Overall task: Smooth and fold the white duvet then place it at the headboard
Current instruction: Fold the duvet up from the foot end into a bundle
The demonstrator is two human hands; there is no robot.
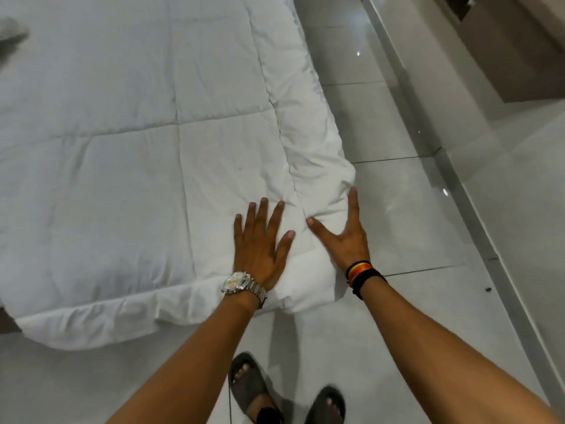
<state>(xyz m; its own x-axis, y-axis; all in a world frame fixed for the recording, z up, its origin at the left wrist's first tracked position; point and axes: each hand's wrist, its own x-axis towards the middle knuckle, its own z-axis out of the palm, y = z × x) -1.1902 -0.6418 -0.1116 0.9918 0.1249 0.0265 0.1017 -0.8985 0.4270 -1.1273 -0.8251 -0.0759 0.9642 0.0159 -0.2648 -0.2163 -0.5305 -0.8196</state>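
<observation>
The white duvet (128,142) was spread flat, filling the picture from the centre out to 9 and 12 o'clock. It was quilted into large rectangular panels by stitched seams, and only faint creases were seen across its top. A puffier, more wrinkled border was carried along its edge from 12 o'clock down toward 4 o'clock. Its near corner, at about 5 o'clock, was rounded and rumpled, and its near hem was crumpled toward 7 o'clock.
</observation>
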